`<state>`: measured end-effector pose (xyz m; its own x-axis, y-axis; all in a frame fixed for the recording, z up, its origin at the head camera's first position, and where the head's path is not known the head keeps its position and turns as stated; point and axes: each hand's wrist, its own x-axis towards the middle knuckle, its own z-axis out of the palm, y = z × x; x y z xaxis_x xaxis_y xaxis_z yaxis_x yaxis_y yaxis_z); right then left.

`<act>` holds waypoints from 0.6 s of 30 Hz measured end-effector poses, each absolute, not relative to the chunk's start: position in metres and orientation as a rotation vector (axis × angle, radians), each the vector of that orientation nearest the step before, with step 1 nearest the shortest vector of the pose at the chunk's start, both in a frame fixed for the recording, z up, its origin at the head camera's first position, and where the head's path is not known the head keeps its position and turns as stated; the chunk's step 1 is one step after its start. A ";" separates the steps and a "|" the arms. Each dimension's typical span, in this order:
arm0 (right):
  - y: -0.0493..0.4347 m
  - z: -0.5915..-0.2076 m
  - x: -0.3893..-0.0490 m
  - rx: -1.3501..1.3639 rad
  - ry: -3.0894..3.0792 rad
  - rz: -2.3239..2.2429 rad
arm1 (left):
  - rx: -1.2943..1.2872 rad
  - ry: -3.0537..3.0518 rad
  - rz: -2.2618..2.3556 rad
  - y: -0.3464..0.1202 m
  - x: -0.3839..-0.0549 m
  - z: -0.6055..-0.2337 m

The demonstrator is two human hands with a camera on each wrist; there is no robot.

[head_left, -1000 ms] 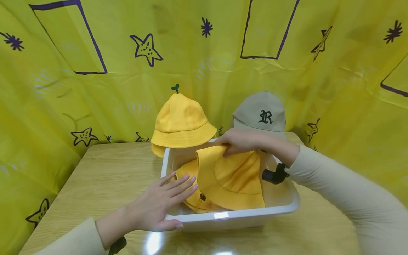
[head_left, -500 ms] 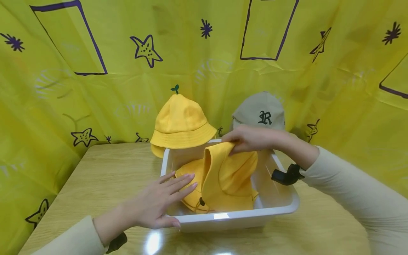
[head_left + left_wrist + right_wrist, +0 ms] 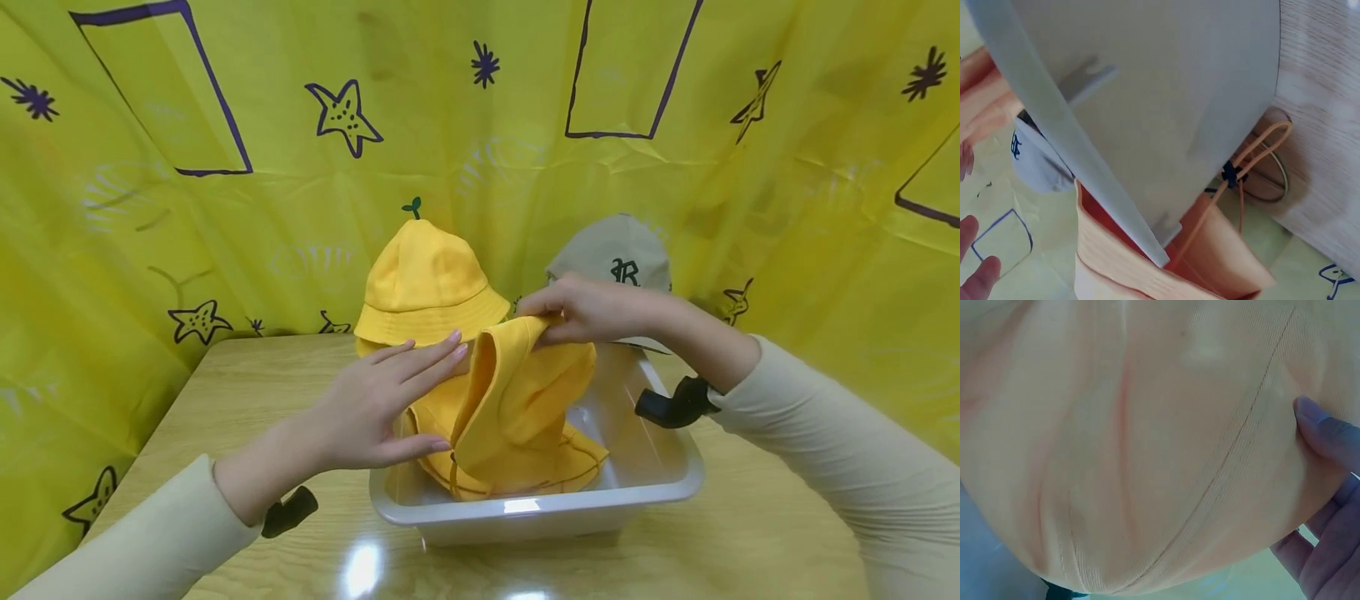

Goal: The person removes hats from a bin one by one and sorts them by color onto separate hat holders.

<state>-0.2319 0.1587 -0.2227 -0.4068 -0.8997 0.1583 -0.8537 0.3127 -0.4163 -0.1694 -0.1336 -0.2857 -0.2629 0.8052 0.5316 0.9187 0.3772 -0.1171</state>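
My right hand [image 3: 581, 308] pinches the brim of a yellow bucket hat [image 3: 536, 408] and holds it tilted above the white plastic tub [image 3: 652, 493]. In the right wrist view, the thumb [image 3: 1329, 432] presses the cloth of the hat from one side, with the other fingers behind it. Another yellow hat [image 3: 587, 462] lies in the tub, partly covered by the held one. My left hand [image 3: 367, 408] is over the tub's left side with fingers extended, beside the held hat, and grips nothing.
Behind the tub at left stands a yellow bucket hat [image 3: 427, 283] with a green sprout on top. At back right is a beige cap [image 3: 611, 246] with a black letter, partly behind my right hand. All are on a wooden table [image 3: 247, 400] before a yellow curtain [image 3: 262, 250].
The right hand has raised the hat slightly, and its brim has folded upward, showing more of the hat underneath. The left hand has moved up off the tub's front left corner.
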 end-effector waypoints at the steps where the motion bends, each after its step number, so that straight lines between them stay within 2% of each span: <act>1: 0.158 -0.222 -0.232 -1.669 2.461 -0.687 | -1.480 -2.149 -0.286 -0.132 -0.169 -0.285; 11: 0.149 -0.212 -0.230 -1.724 2.488 -0.771 | -1.528 -2.326 -0.517 -0.126 -0.162 -0.290; 18: 0.141 -0.209 -0.234 -1.683 2.640 -0.846 | -1.382 -2.192 -0.818 -0.124 -0.167 -0.297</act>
<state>-0.2341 0.1408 -0.2086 -0.4578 -0.8162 0.3526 -0.8690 0.3271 -0.3712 -0.1674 -0.1239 -0.2967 -0.4165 0.6604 0.6248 0.9083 0.3322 0.2544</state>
